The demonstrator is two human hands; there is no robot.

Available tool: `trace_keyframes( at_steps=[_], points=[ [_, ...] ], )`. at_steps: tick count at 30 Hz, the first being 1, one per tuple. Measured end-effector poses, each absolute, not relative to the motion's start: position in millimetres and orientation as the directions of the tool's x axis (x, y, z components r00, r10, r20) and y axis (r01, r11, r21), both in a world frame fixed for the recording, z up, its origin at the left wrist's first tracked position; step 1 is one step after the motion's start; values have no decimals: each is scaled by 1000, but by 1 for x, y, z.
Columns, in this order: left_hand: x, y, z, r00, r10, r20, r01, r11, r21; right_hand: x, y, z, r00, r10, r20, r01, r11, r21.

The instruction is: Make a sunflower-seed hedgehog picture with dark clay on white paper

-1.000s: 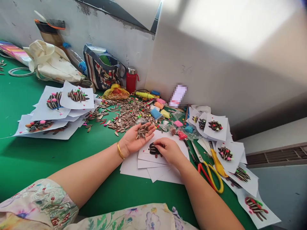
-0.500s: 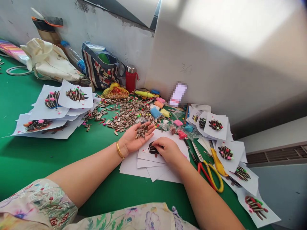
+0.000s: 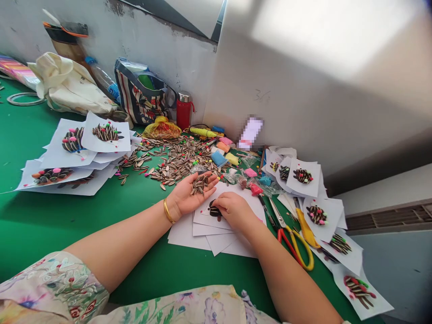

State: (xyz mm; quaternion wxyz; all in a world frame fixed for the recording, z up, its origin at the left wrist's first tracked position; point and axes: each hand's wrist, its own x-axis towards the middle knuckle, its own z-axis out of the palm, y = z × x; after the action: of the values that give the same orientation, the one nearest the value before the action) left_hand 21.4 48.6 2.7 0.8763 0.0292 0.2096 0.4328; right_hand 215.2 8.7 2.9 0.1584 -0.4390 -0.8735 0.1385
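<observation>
The left hand [image 3: 185,198] is spread palm up, bearing striped sunflower seeds [image 3: 200,185], just far and left of the dark hedgehog figure [image 3: 213,210] on the top white sheet [image 3: 205,227]. The right hand [image 3: 238,210] is nearer, its bent fingers covering the figure's right part; whether they pinch a seed I cannot tell. The figure's long axis seems to run left to right, snout leftward

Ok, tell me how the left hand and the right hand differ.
The left hand is palm up; the right hand is turned palm down. The left hand is open under a heap of seeds, while the right hand's fingers are drawn together at the dark figure on the paper. Both are ungloved.
</observation>
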Motion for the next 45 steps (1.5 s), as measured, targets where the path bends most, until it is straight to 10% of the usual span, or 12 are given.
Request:
trace_keyframes(
  at_steps=[40,45],
  points=[
    [24,44,6,654,708,-266,-689,703,177,179,21,30,-384,847,367,796,505,-333],
    [24,42,11,645,706,-293,-694,701,162,179,18,37,-314,866,389,716,485,-502]
  ],
)
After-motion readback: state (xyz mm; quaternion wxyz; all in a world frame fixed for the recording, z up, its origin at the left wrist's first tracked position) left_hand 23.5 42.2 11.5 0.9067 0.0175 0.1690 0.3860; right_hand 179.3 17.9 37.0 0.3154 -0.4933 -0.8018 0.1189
